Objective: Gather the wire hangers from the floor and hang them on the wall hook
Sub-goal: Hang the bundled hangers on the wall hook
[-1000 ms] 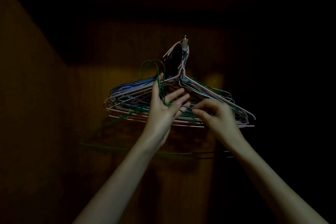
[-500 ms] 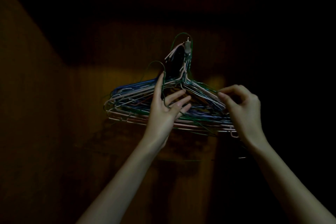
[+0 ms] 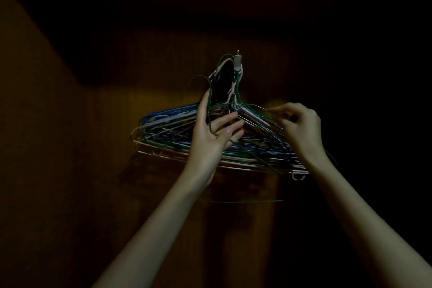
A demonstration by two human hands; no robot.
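Basically, tangled bundle of thin coloured wire hangers (image 3: 187, 138) hangs on small metal wall hook (image 3: 237, 63); left hand (image 3: 210, 138) loosely holds a green strand, right hand (image 3: 301, 124) pinches a shoulder wire (light, springy, snag-prone; grab necks above the left grip).

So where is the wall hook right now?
In the head view, the wall hook sits upper centre on the wooden wall, above both raised hands, with the wire hangers bunched beneath it.
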